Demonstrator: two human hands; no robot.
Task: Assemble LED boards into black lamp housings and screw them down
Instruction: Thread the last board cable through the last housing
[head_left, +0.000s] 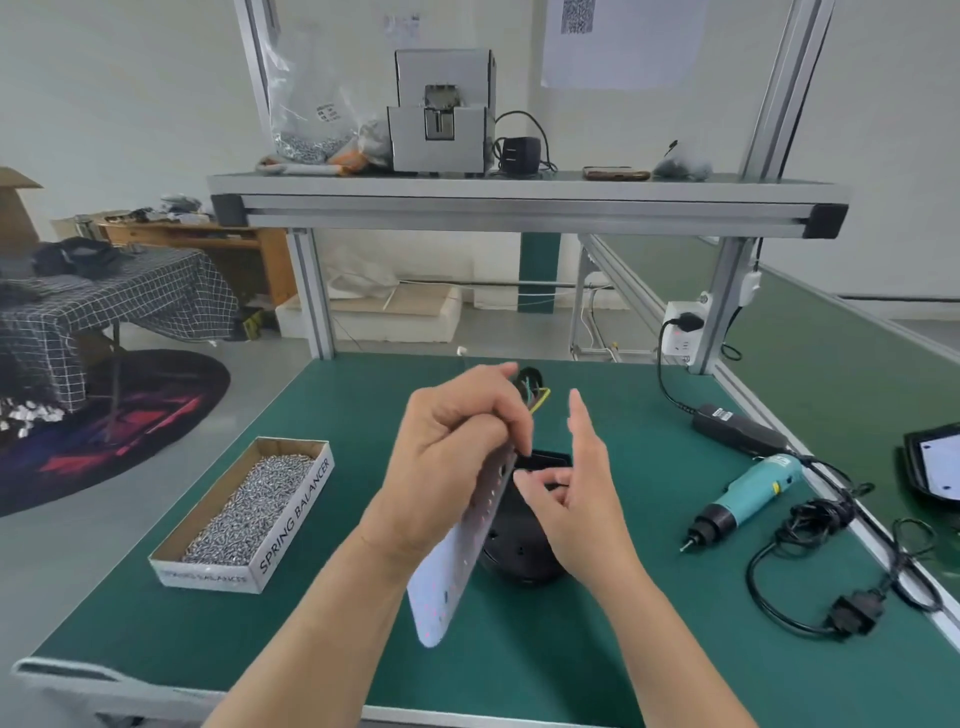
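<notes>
Leaning steeply on edge over the middle of the green bench top (623, 649), the white LED board (457, 561) is being gripped near its upper end by the left hand (457, 447), whose fingers are curling round it. The board's lower corner is pointing toward the person and hanging clear of the bench. Just behind it, the black lamp housing (519, 545) is sitting on the bench, and the board and both hands are hiding much of it. The right hand (576, 493) is hovering at the housing's upper rim with its forefinger pointing up. Its other fingers are bending toward the thumb, and I cannot tell whether they are pinching anything. A bunch of green, yellow and black wires (535, 395) is sticking up behind the left hand's fingers.

To the left, well apart, an open cardboard box of screws (244, 514) is lying on the bench. To the right a teal electric screwdriver (743, 493) is lying on its side, with its black power adapter (737, 428) behind it and a tangled black cable (810, 545) beside it. Another black housing (935, 462) is showing at the right edge. On the shelf (519, 197) above, a grey screw feeder (441, 114) is standing between a clear bag of screws (306, 119) and a phone (615, 173).
</notes>
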